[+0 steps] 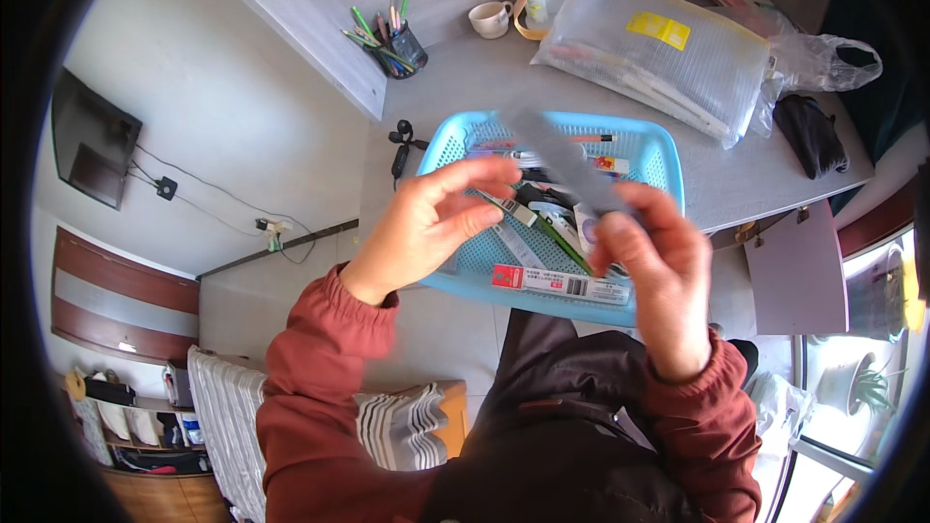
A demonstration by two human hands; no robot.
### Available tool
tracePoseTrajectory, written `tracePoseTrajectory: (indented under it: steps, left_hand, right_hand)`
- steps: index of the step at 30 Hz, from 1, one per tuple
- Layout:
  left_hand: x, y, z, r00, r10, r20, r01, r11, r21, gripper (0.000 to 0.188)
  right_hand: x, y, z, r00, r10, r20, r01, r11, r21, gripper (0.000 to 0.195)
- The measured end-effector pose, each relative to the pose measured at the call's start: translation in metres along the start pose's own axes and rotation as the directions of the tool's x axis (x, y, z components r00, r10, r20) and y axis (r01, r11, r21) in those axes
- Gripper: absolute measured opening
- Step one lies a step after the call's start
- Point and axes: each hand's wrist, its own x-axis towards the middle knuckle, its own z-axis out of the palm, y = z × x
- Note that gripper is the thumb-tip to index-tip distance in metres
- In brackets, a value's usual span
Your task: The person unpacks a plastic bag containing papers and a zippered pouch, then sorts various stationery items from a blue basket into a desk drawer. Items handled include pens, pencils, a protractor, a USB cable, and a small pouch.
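Observation:
My right hand (654, 261) grips one end of a long, flat grey object (563, 156), blurred, that slants up and left over a light blue plastic basket (556, 312). My left hand (436, 221) is at the basket's left side, thumb and fingers apart, with nothing visibly held. In the basket lie a red and white box (563, 285) with printing, a clear ruler (518, 245), a green and white slim item (556, 236), a pencil with a black end (592, 138), and several other stationery items, partly hidden by the grey object and my hands.
Behind the basket on the grey desk (450, 91) stand a mesh pencil holder (407, 47), a white cup (490, 20) and a translucent zip folder (654, 51). A black pouch (808, 134) and a plastic bag (825, 62) lie right; black earphones (401, 149) lie left.

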Motion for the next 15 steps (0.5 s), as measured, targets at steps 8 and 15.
tracePoseTrajectory:
  steps: [8, 15]
  left_hand:
    - [0.012, -0.049, 0.013, 0.914, 0.045, 0.403, -0.385, 0.41, 0.827, 0.028]
    - [0.003, -0.033, -0.013, 0.995, 0.084, 0.058, -0.099, 0.642, 0.76, 0.027]
  right_hand:
    - [-0.011, 0.007, -0.027, 0.988, -0.063, -0.144, 0.044, 0.99, -0.131, 0.025]
    - [-0.005, 0.009, -0.034, 0.983, -0.062, -0.175, 0.073, 0.996, 0.058, 0.018]
